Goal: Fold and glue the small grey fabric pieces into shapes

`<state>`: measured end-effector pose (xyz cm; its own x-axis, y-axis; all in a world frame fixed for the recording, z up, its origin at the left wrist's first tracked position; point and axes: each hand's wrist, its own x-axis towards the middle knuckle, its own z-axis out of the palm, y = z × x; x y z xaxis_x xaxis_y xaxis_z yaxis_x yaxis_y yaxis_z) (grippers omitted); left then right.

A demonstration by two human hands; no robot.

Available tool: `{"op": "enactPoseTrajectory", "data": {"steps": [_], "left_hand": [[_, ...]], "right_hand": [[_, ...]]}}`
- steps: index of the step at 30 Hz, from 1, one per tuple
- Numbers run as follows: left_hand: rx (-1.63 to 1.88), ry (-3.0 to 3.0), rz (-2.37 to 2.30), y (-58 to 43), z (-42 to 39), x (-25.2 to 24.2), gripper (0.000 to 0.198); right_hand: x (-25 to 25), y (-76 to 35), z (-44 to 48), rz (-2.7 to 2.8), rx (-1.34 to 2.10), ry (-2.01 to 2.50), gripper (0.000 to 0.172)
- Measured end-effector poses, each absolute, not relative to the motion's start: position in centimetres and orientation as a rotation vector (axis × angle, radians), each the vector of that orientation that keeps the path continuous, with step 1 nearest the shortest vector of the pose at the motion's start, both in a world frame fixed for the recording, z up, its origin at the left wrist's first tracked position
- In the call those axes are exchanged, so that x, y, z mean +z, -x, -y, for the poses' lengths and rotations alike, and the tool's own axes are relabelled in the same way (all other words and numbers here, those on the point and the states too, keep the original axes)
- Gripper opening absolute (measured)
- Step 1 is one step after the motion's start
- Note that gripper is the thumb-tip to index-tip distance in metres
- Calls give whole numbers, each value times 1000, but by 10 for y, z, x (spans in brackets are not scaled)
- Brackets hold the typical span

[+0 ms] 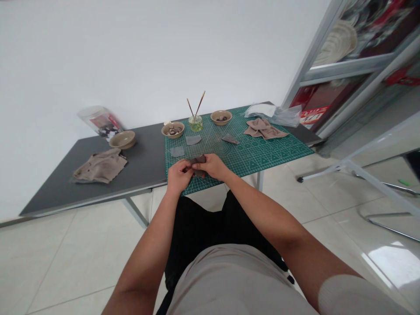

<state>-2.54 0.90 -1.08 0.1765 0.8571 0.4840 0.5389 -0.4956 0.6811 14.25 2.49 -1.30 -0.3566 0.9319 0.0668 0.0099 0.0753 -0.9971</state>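
Two hands, left hand and right hand, each closed in a fingertip pinch on one dark fabric scrap between them, cutting mat beneath; scrap judged light, limp and non-fragile, best gripped at opposite edges.

Craft workspace: green cutting mat on grey table, brush jar, bowls.

On the cutting mat, a jar is set at 11 o'clock between a bowl and a second bowl; a fabric piece is held at 7 o'clock.
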Motion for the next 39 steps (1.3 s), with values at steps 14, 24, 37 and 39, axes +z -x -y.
{"op": "enactPoseTrajectory", "data": {"steps": [14,24,37,39], "left_hand": [[1295,-2038,-1302,23,-9,-13,12],[1383,-1767,-1141,25,-13,-12,14],[1418,-1544,-1083,22,-15,-19,19],[1417,-1573,-1144,23,-16,-18,18]], "right_hand": [[-13,-142,-26,1448,1478,911,45],[-10,-144,-28,1311,1583,823,47],[-11,-142,-27,1134,1507,825,37],[-11,-142,-28,1136,1535,815,37]]}}
